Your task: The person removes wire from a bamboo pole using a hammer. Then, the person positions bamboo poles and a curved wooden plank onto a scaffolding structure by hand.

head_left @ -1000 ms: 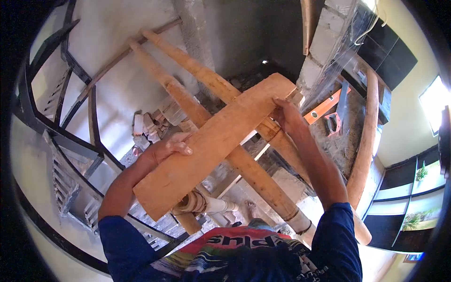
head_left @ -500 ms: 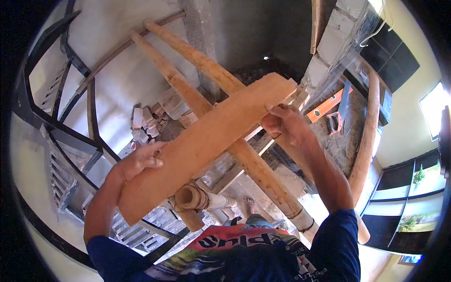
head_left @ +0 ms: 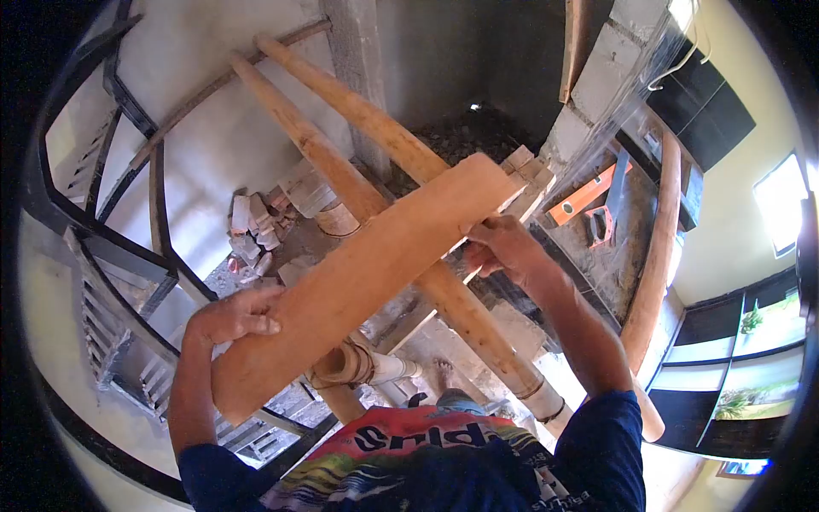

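A flat reddish-brown wooden board [head_left: 367,282] slants across the middle of the view, low at the left and high at the right. My left hand [head_left: 239,316] is closed on its lower left edge, the thumb on the upper face. Near the upper right end, my right hand [head_left: 502,247] pinches the board's lower edge, fingers curled under. Beneath the board run two round wooden poles [head_left: 469,311], partly hidden by it. A bamboo pole [head_left: 350,362] with an open hollow end shows just below the board, lashed with dark binding.
An orange spirit level [head_left: 584,196] and a handsaw [head_left: 601,224] lie on a ledge at the right. Broken bricks [head_left: 256,224] are heaped on the floor at the left. A dark stair railing [head_left: 162,256] rises at far left, and a grey block wall [head_left: 597,81] stands at upper right.
The board has shifted slightly left and down at its right end, with both hands still holding it. The camera view has moved a little.
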The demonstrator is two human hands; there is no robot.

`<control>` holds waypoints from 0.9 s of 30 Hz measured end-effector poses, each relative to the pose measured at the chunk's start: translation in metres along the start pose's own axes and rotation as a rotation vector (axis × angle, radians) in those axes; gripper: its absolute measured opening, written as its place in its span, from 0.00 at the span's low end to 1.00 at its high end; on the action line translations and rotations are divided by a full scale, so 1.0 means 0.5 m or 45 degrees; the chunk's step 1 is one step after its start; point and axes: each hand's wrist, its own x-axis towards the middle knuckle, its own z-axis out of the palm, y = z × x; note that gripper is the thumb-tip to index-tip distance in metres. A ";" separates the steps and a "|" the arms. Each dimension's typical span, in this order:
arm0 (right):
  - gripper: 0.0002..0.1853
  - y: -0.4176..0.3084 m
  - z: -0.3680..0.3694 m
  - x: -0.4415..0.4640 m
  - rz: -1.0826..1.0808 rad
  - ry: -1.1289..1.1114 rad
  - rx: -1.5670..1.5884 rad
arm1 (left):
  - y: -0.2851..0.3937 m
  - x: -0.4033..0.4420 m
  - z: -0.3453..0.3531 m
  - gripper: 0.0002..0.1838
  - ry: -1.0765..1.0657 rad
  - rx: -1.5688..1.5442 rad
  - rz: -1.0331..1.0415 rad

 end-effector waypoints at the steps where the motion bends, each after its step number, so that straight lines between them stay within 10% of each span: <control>1: 0.16 -0.003 -0.003 -0.009 -0.003 0.001 -0.006 | -0.002 -0.001 0.007 0.37 0.003 -0.003 0.005; 5: 0.16 -0.027 -0.030 -0.031 -0.173 0.130 -0.214 | 0.023 -0.017 0.007 0.35 0.004 -0.106 -0.141; 10: 0.15 -0.059 -0.105 0.039 -1.116 0.936 -1.098 | 0.013 -0.022 0.013 0.35 0.072 -0.088 -0.127; 15: 0.28 0.020 -0.110 0.083 -0.907 0.532 -1.108 | 0.007 -0.023 0.026 0.37 0.147 -0.127 -0.151; 18: 0.56 0.007 -0.082 0.034 -0.675 0.376 -0.881 | 0.042 -0.032 0.031 0.38 0.181 -0.044 -0.164; 27: 0.59 0.032 -0.078 0.031 -0.444 0.274 -1.222 | 0.030 -0.036 0.039 0.32 0.245 0.030 -0.203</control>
